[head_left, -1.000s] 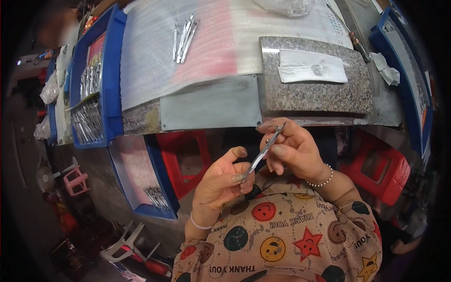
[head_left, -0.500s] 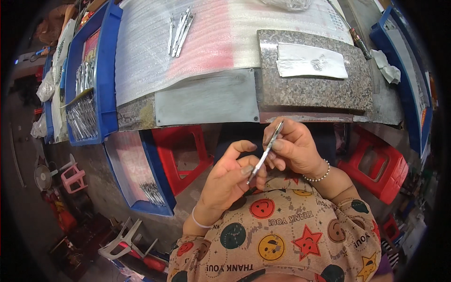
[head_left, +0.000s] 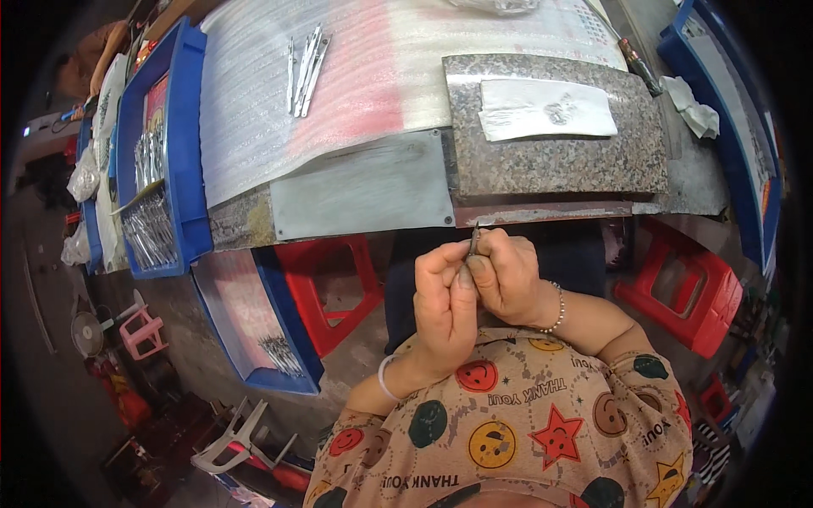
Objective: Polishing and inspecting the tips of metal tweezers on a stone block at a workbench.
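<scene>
Between my two hands, just off the front edge of the workbench, is a slim silvery metal tool [head_left: 475,240], shaped like tweezers. Only its narrow tip and a short stretch show above my fingers. My left hand [head_left: 446,303] is closed, with thumb and forefinger pinching the tool. My right hand [head_left: 509,278] presses against it from the other side, fingers curled and thumb on the tool. The lower part of the tool is hidden. Several similar metal tools [head_left: 308,72] lie on the foam sheet [head_left: 356,51] farther back on the bench.
A granite slab [head_left: 559,169] bearing a folded white cloth [head_left: 508,121] sits at the bench front, beside a grey plate [head_left: 364,186]. Blue trays [head_left: 190,152] with metal tools stand left. Red stools [head_left: 707,313] flank me below the bench. A screwdriver-like handle [head_left: 639,68] lies back right.
My hands have drawn together and the tool has turned from slanting to nearly upright, mostly hidden by fingers. The left fingers have closed in. The view has shifted slightly.
</scene>
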{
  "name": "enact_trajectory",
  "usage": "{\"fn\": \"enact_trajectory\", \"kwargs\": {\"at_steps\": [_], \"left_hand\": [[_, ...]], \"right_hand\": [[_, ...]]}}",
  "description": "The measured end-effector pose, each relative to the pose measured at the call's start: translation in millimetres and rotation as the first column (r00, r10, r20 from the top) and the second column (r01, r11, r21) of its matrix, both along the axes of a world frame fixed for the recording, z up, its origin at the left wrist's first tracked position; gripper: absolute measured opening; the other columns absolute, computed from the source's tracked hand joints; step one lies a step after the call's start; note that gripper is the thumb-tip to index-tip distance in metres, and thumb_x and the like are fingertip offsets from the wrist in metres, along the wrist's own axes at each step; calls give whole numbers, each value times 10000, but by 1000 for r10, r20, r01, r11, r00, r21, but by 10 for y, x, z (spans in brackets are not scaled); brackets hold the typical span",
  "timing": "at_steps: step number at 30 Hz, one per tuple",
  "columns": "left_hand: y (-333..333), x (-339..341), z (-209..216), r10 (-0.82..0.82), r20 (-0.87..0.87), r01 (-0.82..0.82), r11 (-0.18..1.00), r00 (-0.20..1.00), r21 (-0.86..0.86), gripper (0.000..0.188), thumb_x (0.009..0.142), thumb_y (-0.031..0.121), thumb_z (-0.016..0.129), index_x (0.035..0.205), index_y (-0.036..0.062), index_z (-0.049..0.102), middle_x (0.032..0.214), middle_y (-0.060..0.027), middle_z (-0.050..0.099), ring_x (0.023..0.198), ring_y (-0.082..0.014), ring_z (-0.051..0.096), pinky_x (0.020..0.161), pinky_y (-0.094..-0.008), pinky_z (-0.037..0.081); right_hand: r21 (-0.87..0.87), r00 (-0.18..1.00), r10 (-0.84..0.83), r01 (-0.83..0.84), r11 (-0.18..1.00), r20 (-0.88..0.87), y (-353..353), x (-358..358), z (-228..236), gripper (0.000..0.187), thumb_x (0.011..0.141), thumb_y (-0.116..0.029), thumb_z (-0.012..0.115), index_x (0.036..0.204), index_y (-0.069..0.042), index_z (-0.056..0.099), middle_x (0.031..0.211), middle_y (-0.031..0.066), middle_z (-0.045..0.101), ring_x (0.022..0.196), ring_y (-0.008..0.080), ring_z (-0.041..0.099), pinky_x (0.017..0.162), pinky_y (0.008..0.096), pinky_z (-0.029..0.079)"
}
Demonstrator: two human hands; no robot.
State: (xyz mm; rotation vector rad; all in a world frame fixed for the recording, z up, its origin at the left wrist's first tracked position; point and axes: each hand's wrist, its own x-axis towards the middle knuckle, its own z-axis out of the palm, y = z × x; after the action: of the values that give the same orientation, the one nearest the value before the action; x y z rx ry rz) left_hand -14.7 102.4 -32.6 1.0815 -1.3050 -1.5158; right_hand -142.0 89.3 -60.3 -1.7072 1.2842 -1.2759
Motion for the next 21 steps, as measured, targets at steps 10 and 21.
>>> {"fn": "enact_trajectory", "kwargs": {"at_steps": [10, 21], "left_hand": [[60, -99, -35, 181, -102, -188, 980, 978, -68, 211, 980, 46, 417, 1186, 14, 384, 891, -29, 544, 670, -16, 426, 574, -155, 340], [132, -33, -179, 154, -14, -155, 981, 988, -120, 200, 969, -7, 423, 1166, -38, 411, 1065, -125, 578, 932, -108, 562, 797, -230, 463]], "right_hand": [[-156, 999, 33, -28, 987, 28, -84, -25, 57, 115, 869, -66, 598, 861, 3, 506, 684, 111, 513, 527, 253, 530, 462, 316, 413], [62, 999, -7, 10, 998, -43, -2, -4, 96, 168, 882, -124, 597, 797, -7, 512, 676, 126, 523, 548, 277, 557, 465, 325, 436]]}}
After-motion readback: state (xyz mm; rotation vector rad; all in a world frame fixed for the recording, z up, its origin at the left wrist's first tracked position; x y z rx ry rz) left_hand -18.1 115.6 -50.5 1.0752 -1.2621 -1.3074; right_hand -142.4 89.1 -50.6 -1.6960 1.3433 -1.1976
